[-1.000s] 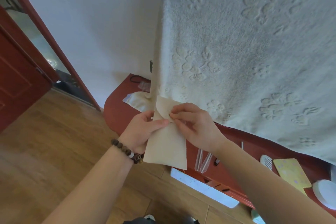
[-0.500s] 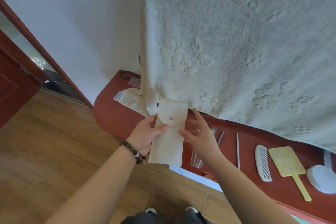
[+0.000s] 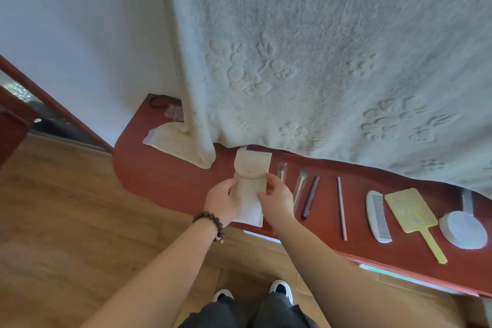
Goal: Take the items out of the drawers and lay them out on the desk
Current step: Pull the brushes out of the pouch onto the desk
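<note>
A cream fabric pouch (image 3: 251,176) with a snapped flap lies on the red-brown desk (image 3: 165,181), its lower end near the desk's front edge. My left hand (image 3: 222,201) grips its left side and my right hand (image 3: 277,196) pinches its right edge. To the right, laid out in a row, are two clear-wrapped slim items (image 3: 300,186), a dark stick (image 3: 311,197), a thin rod (image 3: 341,208), a white comb (image 3: 377,217), a yellow hand mirror (image 3: 411,212) and a round white mirror (image 3: 463,229).
A thick cream blanket (image 3: 319,61) hangs over the back of the desk. A flat packet (image 3: 162,138) lies at the desk's left end. An open drawer's pale edge (image 3: 394,273) shows under the desk front. My shoes (image 3: 279,289) stand on the wooden floor.
The pouch went from held up in the air to lying down on the desk, left of the wrapped items. Both hands came down with it, and my view tilted down.
</note>
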`<move>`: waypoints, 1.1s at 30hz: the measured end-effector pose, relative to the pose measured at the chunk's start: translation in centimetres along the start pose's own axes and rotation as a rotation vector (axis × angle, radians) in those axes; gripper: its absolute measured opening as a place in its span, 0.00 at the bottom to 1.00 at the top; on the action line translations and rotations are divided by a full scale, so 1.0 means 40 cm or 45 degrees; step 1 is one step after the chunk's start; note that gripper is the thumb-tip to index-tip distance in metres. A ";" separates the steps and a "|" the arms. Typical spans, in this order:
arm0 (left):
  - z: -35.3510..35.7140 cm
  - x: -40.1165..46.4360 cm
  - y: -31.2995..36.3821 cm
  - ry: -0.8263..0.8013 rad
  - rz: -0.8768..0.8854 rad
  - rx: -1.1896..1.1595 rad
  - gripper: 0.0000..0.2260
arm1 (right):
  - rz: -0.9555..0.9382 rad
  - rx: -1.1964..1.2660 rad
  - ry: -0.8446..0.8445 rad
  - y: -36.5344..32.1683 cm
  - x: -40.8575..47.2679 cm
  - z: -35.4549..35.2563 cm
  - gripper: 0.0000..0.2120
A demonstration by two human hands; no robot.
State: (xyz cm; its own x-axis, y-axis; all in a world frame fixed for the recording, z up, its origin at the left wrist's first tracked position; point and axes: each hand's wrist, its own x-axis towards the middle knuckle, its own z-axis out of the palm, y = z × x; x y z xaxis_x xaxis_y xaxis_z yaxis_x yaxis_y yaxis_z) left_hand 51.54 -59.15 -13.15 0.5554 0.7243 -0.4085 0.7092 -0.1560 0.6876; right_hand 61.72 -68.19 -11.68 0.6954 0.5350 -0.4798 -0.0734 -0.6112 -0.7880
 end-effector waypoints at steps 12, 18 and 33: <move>0.028 0.018 -0.012 -0.064 0.238 0.430 0.17 | 0.037 -0.169 -0.192 -0.001 0.004 0.012 0.28; 0.046 -0.005 0.021 -0.085 0.180 0.607 0.27 | -0.009 -0.296 -0.251 -0.007 -0.019 -0.042 0.26; 0.183 -0.056 0.008 -0.218 0.480 1.096 0.35 | -0.378 -1.283 -0.054 0.199 -0.056 -0.142 0.29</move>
State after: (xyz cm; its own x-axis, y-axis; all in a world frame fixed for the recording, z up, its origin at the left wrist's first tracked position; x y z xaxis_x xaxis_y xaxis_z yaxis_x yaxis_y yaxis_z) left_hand 53.71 -65.75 -16.38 0.8203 0.4282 -0.3792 0.5089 -0.8490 0.1422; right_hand 63.64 -77.56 -14.68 0.5608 0.7509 -0.3486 0.7381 -0.6443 -0.2004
